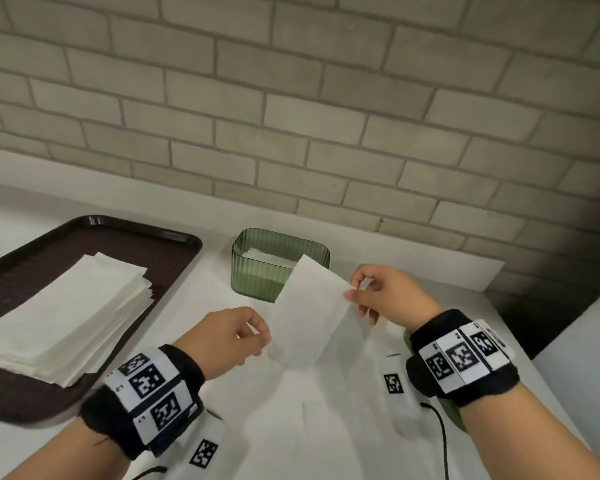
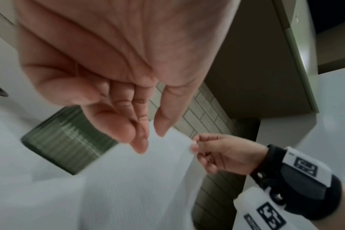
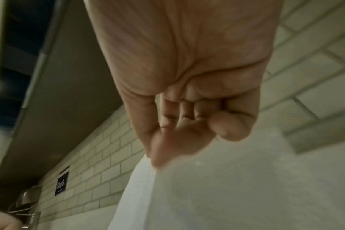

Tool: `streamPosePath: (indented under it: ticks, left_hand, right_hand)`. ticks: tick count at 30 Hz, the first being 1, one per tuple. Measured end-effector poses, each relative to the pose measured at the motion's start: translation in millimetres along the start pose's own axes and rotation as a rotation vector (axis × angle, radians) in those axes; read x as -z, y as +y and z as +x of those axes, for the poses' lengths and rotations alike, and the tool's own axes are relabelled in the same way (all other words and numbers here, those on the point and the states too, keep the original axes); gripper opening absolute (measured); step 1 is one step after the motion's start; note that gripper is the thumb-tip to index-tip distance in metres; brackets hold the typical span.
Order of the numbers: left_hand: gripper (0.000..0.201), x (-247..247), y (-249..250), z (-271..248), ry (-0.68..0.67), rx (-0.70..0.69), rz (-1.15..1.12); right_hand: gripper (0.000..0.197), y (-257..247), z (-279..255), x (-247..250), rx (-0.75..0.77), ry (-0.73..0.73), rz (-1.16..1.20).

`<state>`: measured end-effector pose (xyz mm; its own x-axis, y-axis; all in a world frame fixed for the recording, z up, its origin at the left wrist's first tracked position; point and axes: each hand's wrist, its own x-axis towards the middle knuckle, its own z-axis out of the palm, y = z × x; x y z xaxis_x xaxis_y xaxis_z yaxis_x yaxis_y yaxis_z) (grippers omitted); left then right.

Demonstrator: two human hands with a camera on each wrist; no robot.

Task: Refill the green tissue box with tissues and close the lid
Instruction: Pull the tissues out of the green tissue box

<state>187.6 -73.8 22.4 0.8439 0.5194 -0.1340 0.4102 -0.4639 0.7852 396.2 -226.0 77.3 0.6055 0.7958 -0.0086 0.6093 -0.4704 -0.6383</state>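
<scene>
The ribbed green tissue box point(image 1: 257, 282) stands open on the white counter near the wall, with white tissues lying inside it; it also shows blurred in the left wrist view point(image 2: 69, 140). Just in front of the box, one white tissue point(image 1: 309, 320) hangs in the air between my hands. My left hand point(image 1: 260, 336) pinches its lower left edge. My right hand point(image 1: 355, 289) pinches its upper right edge between thumb and forefinger. The same tissue point(image 2: 148, 179) point(image 3: 226, 186) spreads below my fingers in both wrist views. I cannot pick out a lid with certainty.
A brown tray point(image 1: 153, 244) at the left carries a stack of folded tissues point(image 1: 70, 313). The brick wall point(image 1: 291, 98) runs close behind the box. A dark green shape point(image 1: 456, 422) lies partly hidden under my right wrist. The counter's right edge point(image 1: 520, 344) drops off beside my right arm.
</scene>
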Motion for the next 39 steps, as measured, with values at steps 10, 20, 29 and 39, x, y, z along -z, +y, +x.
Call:
streamPosePath:
  ticks: [10,20,29,39]
  left_hand:
    - [0.052,-33,23,-8,-0.106,0.121,-0.268]
    - [0.104,-42,39,13,-0.083,-0.012,-0.841]
    - [0.021,-8,65,37,0.049,-0.242,-0.644]
    - [0.007,16,62,70,0.256,-0.203,-0.802]
  right_hand:
    - [0.017,-31,-42,34,0.115,-0.001,0.230]
    - [0.022,-18,-34,31,0.205,0.045,0.715]
    - [0.032,-16,-7,9,0.206,0.048,0.643]
    - [0.067,-18,24,-35,0.098,-0.092,0.889]
